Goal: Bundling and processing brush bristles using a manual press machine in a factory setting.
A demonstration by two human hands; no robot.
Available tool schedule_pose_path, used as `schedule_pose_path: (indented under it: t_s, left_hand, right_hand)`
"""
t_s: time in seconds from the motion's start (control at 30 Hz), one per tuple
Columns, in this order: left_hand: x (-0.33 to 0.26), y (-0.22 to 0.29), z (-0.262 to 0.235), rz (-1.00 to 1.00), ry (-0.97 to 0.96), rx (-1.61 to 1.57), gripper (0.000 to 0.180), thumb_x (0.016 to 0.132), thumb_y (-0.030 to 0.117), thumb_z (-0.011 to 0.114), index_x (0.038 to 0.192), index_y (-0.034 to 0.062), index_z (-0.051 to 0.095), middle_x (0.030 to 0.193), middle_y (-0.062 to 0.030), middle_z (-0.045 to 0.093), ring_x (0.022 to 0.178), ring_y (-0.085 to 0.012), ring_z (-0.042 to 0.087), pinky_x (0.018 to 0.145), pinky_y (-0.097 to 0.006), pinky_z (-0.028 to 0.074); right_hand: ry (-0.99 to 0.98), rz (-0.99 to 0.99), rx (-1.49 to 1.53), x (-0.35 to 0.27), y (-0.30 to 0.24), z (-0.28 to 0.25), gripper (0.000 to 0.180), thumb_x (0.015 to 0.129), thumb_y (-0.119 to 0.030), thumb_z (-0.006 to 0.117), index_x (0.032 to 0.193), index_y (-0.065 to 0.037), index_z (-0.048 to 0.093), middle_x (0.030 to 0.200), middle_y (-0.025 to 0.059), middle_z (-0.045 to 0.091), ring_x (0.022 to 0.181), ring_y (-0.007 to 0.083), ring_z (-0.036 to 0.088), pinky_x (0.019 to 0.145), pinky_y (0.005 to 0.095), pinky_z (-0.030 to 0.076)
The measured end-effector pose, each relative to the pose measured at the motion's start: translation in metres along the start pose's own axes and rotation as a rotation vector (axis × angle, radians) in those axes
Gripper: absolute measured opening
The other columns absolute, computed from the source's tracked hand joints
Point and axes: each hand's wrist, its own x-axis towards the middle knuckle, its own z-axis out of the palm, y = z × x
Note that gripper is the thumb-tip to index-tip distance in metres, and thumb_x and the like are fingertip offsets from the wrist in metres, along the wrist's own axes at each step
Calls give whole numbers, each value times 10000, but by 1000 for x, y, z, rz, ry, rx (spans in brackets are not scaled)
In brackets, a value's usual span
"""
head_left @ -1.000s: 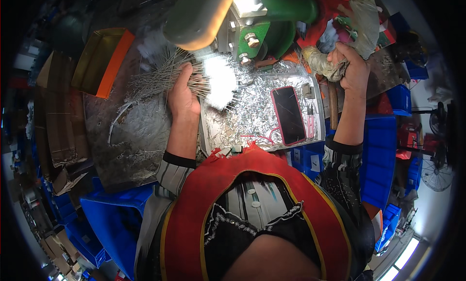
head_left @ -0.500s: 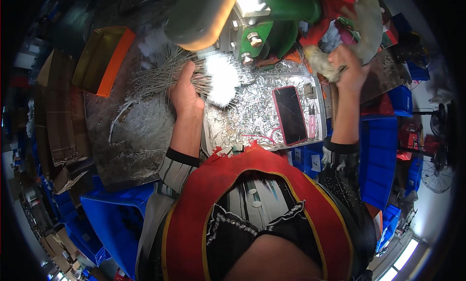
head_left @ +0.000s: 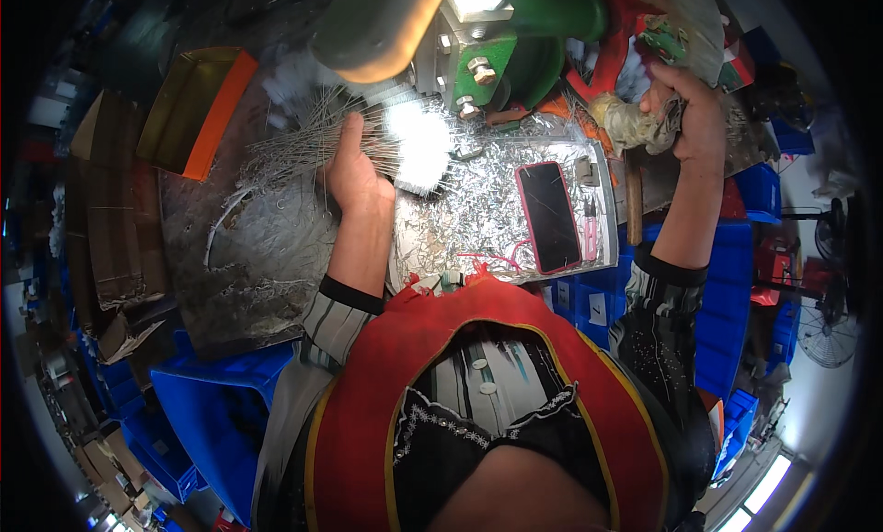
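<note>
My left hand (head_left: 359,169) is closed round a fanned bundle of thin wire stems (head_left: 299,141), thumb pointing up. White bristle heads (head_left: 419,146), overexposed by the lamp, stick out on the bundle's right side, so these look like small wire brushes. Over on the right, my right hand (head_left: 692,104) has its fingers curled about a grimy, pale crumpled cloth (head_left: 635,125); the exact grip is partly hidden. A wooden handle (head_left: 635,205) points down below the cloth. Just above that hand hangs a pale plastic bag (head_left: 701,35).
A green machine (head_left: 492,63) with bolts and a lamp (head_left: 368,35) overhang the work. Metal clippings fill a shallow tray (head_left: 441,242), where a red-edged phone (head_left: 550,215) and pink-handled snippers (head_left: 590,233) lie. An orange box (head_left: 221,118) stands left; blue bins (head_left: 221,376) flank me.
My right hand has swung outward to the right and slightly up, and the cloth has shifted a little right. The plastic bag has settled higher. My left hand stays nearly still with its bundle.
</note>
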Motion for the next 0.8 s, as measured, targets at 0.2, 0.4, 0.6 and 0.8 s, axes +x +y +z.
schedule_pose_path:
  t_s: [0.2, 0.4, 0.6, 0.8]
  left_hand:
    - [-3, 4, 0, 3, 39, 2, 270, 736, -19, 619, 982, -68, 517, 967, -126, 569, 797, -219, 587, 697, -339, 524]
    - [-14, 6, 13, 41, 45, 20, 222, 720, -21, 630, 923, -66, 555, 890, -114, 591, 747, -201, 586, 659, -324, 517]
    - [1, 14, -1, -87, -216, 225, 175, 730, -8, 600, 904, -18, 580, 829, -105, 612, 708, -183, 579, 633, -283, 487]
    - [7, 15, -11, -142, -212, 193, 188, 769, 27, 562, 954, 0, 553, 843, -112, 610, 711, -188, 579, 598, -276, 474]
  right_hand:
    - [-7, -141, 77, -1, 18, 7, 166, 687, -81, 610, 562, 3, 539, 480, 81, 482, 446, 178, 492, 486, 295, 407]
    - [64, -467, 298, -5, 85, 16, 56, 697, 15, 558, 657, 39, 527, 490, 69, 462, 452, 177, 475, 521, 310, 440]
    - [58, -206, 185, -6, 44, 12, 176, 695, -30, 574, 537, 9, 506, 471, 77, 457, 427, 184, 464, 491, 312, 421]
    - [42, -159, 159, -7, 30, 8, 159, 689, -32, 579, 547, 13, 522, 466, 73, 464, 422, 178, 469, 482, 303, 418]
